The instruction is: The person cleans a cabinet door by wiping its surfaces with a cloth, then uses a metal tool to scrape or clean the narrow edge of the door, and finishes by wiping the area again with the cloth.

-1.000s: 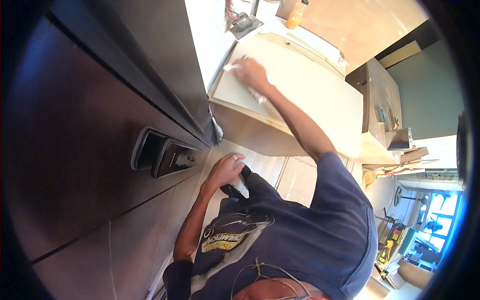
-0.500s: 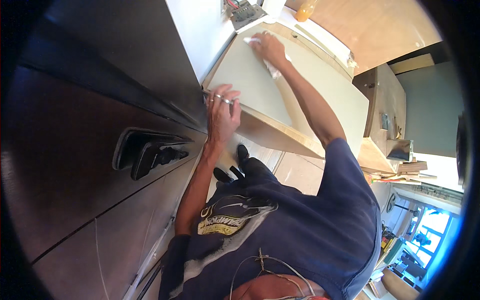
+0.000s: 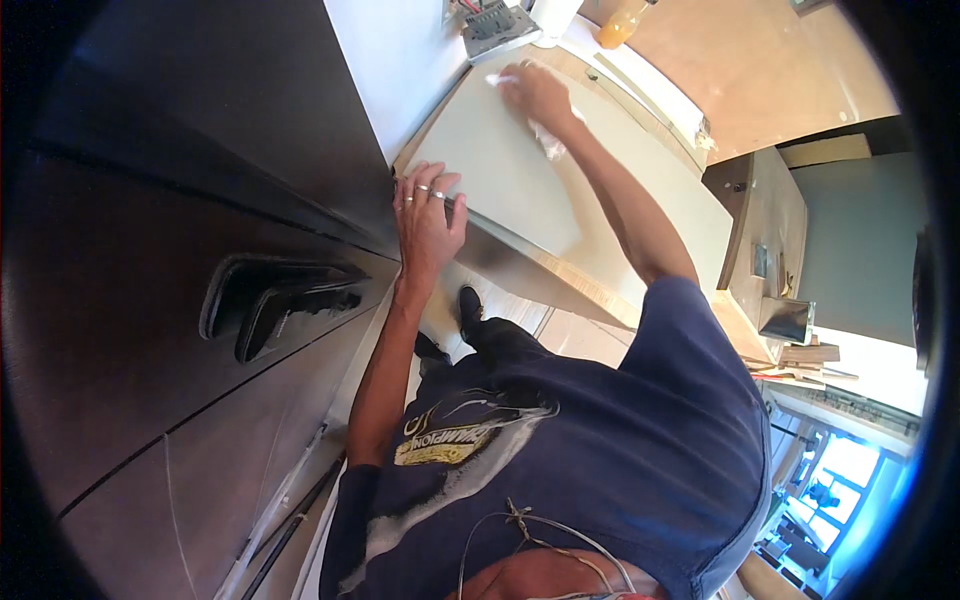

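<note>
A pale grey-green board with light wood edges lies in front of me. My right hand, reaching over its far part, is closed on a white cloth. The cloth sticks out on both sides of the fingers and lies against the board. My left hand, wearing rings, rests with fingers stretched out over the near left corner of the board. It holds nothing.
To my left stands a large dark panel with a black recessed handle. A grey metal box with wires and an orange bottle are behind the board. Wood pieces lie at the right.
My left hand has settled onto the board's near left corner, its fingers flatter. My right hand stays in nearly the same place with the cloth. The view has shifted slightly.
</note>
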{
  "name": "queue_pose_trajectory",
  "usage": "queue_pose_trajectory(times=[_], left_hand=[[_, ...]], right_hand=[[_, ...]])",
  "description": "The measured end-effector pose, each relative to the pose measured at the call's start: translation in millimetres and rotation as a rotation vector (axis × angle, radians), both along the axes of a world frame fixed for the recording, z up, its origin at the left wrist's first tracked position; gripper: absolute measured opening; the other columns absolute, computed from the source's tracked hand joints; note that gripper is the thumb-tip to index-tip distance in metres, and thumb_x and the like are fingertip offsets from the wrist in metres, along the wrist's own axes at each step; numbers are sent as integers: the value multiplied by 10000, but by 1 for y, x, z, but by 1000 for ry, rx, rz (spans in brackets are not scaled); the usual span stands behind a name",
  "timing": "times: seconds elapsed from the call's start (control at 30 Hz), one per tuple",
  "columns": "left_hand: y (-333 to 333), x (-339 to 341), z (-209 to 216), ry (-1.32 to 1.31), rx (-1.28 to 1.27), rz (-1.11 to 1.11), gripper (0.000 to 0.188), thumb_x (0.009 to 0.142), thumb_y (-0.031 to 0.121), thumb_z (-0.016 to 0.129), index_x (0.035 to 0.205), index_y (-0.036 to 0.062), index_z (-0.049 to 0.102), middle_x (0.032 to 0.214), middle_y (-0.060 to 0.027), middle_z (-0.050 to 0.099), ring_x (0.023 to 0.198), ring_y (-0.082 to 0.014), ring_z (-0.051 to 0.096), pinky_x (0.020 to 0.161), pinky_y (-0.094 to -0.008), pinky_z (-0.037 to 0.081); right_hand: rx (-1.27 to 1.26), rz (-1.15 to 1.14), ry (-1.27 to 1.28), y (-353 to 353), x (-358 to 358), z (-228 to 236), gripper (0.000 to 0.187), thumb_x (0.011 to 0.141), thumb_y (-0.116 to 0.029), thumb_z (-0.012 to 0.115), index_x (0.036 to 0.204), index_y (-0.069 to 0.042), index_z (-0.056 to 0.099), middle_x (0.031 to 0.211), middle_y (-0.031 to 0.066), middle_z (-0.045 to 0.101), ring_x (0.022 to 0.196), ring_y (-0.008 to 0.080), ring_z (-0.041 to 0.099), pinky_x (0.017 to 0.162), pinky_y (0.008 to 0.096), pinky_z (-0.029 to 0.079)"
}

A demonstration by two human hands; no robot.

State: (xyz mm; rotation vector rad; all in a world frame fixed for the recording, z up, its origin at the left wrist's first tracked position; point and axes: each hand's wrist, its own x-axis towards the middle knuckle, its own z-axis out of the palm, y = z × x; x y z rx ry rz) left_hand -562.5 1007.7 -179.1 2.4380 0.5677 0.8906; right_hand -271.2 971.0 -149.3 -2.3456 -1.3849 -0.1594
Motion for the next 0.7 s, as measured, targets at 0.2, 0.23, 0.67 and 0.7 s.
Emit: queue_pose_trajectory(times=[0.2, 0.23, 0.67, 0.7], left_hand=[[-5, -2, 2, 13, 4, -50, 358, 883, 180, 687, 1223, 89, 626, 1363, -106, 559, 1379, -323, 440, 1147, -519, 318], [-2, -3, 4, 26, 18, -47, 360, 884, 180, 685, 1227, 87, 624, 1373, -108, 556, 1386, -328, 434, 1149, -513, 317], [-4, -9, 9, 53, -61, -88, 382, 922, 191, 662, 1286, 97, 594, 1439, -122, 511, 1424, -349, 389, 1132, -521, 343], [-2, -9, 7, 46, -62, -77, 387, 923, 194, 661, 1292, 100, 592, 1444, -120, 508, 1426, -347, 387, 1130, -524, 343]], right_hand=[[-66, -114, 18, 4, 23, 20, 260, 900, -321, 674, 1095, -158, 731, 1003, 141, 720, 962, 341, 693, 781, 484, 555], [-53, -95, 20, 6, 20, 16, 257, 898, -322, 673, 1092, -162, 732, 1012, 139, 719, 967, 340, 694, 782, 484, 555], [0, -141, -24, -8, -47, 6, 247, 909, -310, 646, 1061, -134, 728, 993, 146, 699, 933, 350, 688, 762, 493, 557], [27, -100, -22, -10, -73, 4, 253, 920, -315, 633, 1044, -113, 723, 971, 155, 699, 954, 359, 684, 782, 494, 555]])
